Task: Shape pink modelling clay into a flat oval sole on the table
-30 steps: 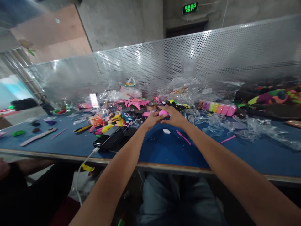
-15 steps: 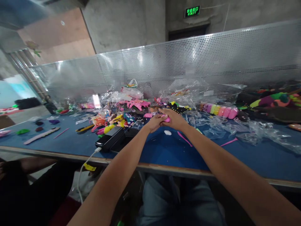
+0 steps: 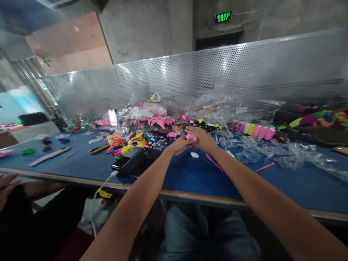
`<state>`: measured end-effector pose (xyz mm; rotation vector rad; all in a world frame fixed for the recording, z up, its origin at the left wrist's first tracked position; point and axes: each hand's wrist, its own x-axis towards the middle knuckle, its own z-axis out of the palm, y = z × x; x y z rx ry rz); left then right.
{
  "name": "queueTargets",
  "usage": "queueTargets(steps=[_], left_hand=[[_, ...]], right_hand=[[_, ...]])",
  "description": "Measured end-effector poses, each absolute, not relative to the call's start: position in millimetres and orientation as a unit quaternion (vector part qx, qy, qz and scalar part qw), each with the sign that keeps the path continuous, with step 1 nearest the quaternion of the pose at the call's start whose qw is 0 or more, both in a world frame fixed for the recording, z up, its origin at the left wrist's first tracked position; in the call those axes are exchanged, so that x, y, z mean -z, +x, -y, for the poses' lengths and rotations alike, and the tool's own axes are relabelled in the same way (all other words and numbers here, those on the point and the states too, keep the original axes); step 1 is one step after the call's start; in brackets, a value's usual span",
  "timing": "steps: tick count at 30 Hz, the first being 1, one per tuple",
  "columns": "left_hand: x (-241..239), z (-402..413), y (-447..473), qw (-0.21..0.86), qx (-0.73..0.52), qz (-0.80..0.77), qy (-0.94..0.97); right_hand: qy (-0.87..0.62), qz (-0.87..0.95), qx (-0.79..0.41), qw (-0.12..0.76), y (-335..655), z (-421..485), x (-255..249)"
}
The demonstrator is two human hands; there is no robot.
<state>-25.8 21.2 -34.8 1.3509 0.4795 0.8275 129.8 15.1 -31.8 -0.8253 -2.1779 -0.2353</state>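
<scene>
A lump of bright pink modelling clay (image 3: pixel 191 137) is held between my two hands above the blue table. My left hand (image 3: pixel 179 145) closes on it from the left, thumb against the near side. From the right, my right hand (image 3: pixel 203 140) presses on the same lump, its fingers reaching over behind it and partly hidden. Just below the hands lies a small white piece of clay (image 3: pixel 194 155). A thin pink modelling tool (image 3: pixel 214 162) rests beside it, under my right wrist.
A black power bank (image 3: pixel 127 161) with a white cable stands left of my forearm. Clay figures (image 3: pixel 136 139) and plastic bags line the back, before a perforated metal screen (image 3: pixel 185 78). Packed coloured clay (image 3: pixel 257 131) and another pink tool (image 3: pixel 265 166) lie right. Another person's hand (image 3: pixel 5 186) shows far left.
More of the pink lump shows between my hands, with the fingers slightly shifted around it. At the far left the other person's hand has come into view. The camera view has tilted slightly.
</scene>
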Motion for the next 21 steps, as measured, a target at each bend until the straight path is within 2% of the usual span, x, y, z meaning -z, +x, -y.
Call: queueTargets(steps=[21], left_hand=[[33.5,-23.2,-24.6,0.663,-0.404,-0.214,0.593]], right_hand=[[-0.368,0.841,0.126,0.376,130.2,-12.1,30.6]])
